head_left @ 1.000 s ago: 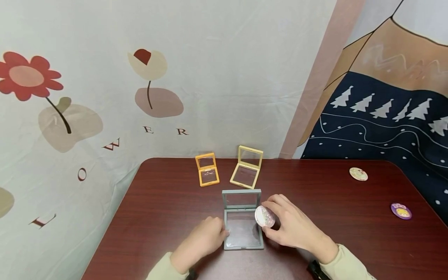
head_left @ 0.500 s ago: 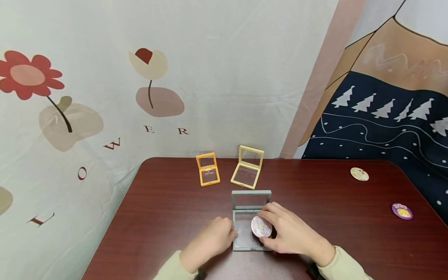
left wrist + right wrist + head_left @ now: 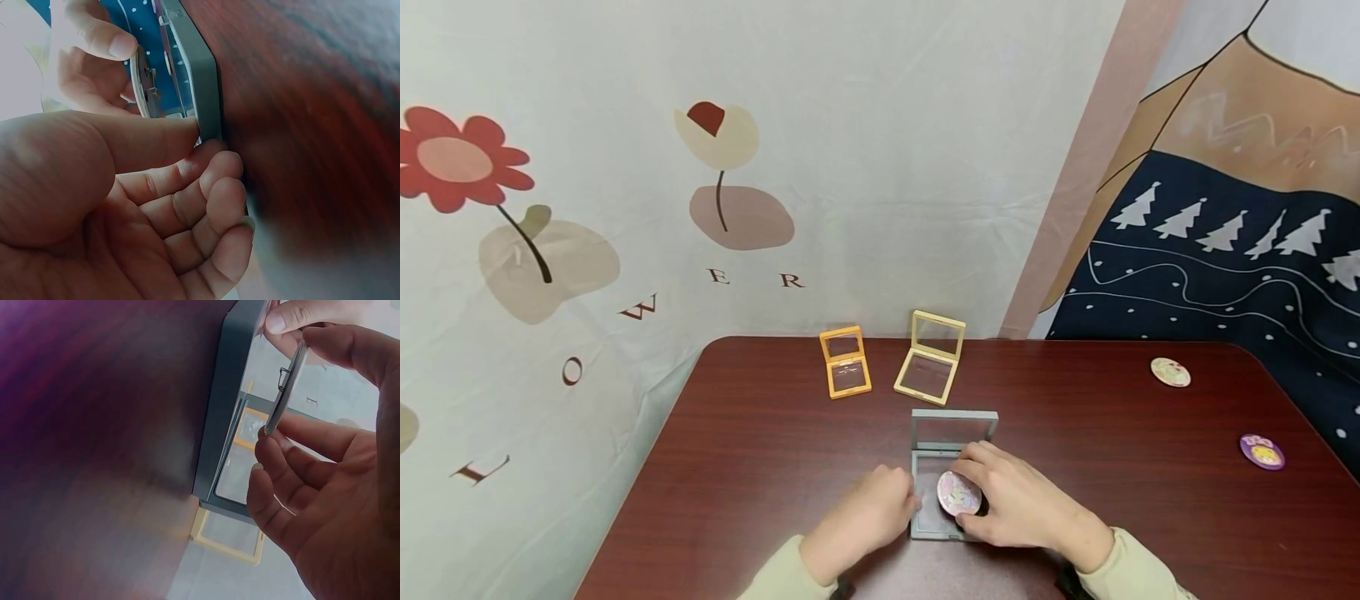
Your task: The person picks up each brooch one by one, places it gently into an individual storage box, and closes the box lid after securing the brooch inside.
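Note:
A grey hinged case (image 3: 927, 522) with clear panels lies on the table with its lid raised. At its left edge my left hand (image 3: 872, 510) pinches the frame, thumb on top and the other fingers curled beside it, as the left wrist view shows. Between thumb and fingertips my right hand (image 3: 1026, 500) holds a round pin badge (image 3: 958, 493) by its rim, above the lower panel. The badge's face is pinkish with a printed picture. In the right wrist view the badge (image 3: 289, 387) stands tilted, its pin side facing the case, apart from the panel.
Behind the grey case stand two smaller hinged cases with raised lids, one orange (image 3: 848, 377) and one pale yellow (image 3: 927, 377). Far to the right lie a cream round badge (image 3: 1170, 372) and a purple one (image 3: 1262, 452). A printed cloth (image 3: 880, 167) hangs behind the table.
The grey case has slid right along with my left hand. My right hand has brought the badge from the case's right edge to over its lower panel.

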`<state>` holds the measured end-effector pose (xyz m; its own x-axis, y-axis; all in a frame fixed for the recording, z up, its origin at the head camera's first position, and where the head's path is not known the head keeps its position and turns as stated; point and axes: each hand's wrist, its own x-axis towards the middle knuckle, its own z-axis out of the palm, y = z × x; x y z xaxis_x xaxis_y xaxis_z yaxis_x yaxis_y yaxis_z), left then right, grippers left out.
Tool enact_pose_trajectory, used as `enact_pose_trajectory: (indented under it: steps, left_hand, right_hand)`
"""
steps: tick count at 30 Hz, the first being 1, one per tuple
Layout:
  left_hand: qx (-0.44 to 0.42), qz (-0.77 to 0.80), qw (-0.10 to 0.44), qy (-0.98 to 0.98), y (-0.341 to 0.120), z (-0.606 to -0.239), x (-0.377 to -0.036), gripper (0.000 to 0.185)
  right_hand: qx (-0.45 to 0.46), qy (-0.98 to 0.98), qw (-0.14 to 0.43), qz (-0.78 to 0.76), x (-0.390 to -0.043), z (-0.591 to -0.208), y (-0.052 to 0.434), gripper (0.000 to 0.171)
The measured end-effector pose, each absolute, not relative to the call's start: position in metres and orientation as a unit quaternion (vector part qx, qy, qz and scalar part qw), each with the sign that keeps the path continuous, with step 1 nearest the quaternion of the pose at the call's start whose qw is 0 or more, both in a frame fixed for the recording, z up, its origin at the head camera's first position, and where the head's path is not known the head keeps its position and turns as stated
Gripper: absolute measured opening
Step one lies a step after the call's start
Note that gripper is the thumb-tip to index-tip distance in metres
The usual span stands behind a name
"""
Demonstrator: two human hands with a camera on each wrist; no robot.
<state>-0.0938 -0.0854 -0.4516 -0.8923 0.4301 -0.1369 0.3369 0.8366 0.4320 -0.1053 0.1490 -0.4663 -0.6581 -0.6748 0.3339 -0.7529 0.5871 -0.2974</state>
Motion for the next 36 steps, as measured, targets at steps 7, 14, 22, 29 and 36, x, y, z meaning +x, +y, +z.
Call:
enact_pose_trajectory:
  steps: [7, 14, 22, 29, 36]
  left_hand:
    - [0.202, 0.198, 0.115, 0.952, -0.08, -0.452, -0.093, 0.032]
    - [0.206, 0.202, 0.106, 0.952, -0.078, -0.452, -0.091, 0.035]
    - [0.21, 0.215, 0.105, 0.948, -0.078, -0.452, -0.091, 0.035]
    - [0.211, 0.223, 0.107, 0.946, -0.079, -0.452, -0.092, 0.035]
    - [0.211, 0.218, 0.105, 0.947, -0.079, -0.453, -0.092, 0.035]
  right_hand:
    - [0.403, -0.89, 0.082, 0.197, -0.107, -0.468, 0.149, 0.042]
    - [0.402, -0.894, 0.071, 0.184, -0.107, -0.469, 0.149, 0.041]
    - [0.403, -0.897, 0.063, 0.172, -0.107, -0.469, 0.149, 0.042]
    - [0.407, -0.896, 0.066, 0.165, -0.106, -0.466, 0.149, 0.042]
    - [0.388, -0.904, 0.058, 0.17, -0.104, -0.451, 0.155, 0.046]
